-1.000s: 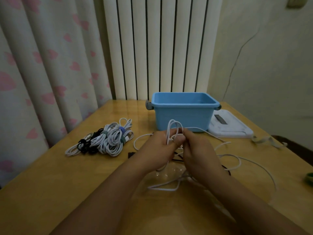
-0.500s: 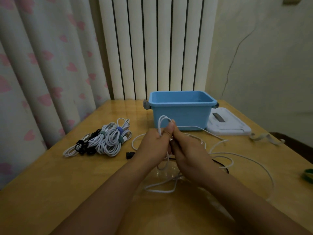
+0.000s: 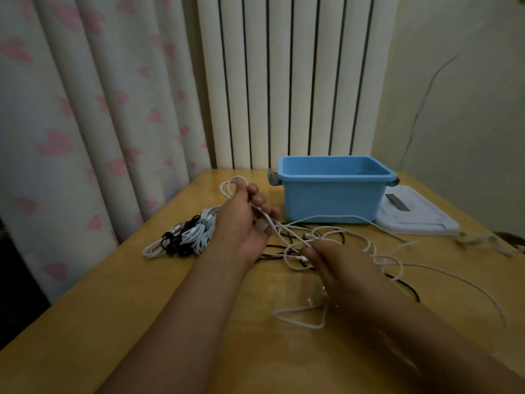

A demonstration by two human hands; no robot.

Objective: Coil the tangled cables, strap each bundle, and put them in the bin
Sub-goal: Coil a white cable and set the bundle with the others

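My left hand [image 3: 241, 223] is raised over the table and grips a few loops of a white cable [image 3: 335, 234], with a loop sticking up above the thumb. My right hand [image 3: 338, 263] sits lower and to the right, pinching the same white cable near a plug end. The loose remainder of the cable trails across the wooden table [image 3: 113, 322] to the right. A black cable [image 3: 409, 288] lies tangled under it. The blue bin [image 3: 335, 194] stands behind the hands and looks empty.
A pile of strapped white and black cable bundles [image 3: 184, 234] lies left of my left hand. The bin's white lid [image 3: 414, 217] lies flat to the right of the bin. Loose straps [image 3: 480, 240] rest near the right edge. Curtain and radiator stand behind.
My hands have come apart: the left one moved up and left with the loops, the right one slid down and right along the cable. The view has shifted left.
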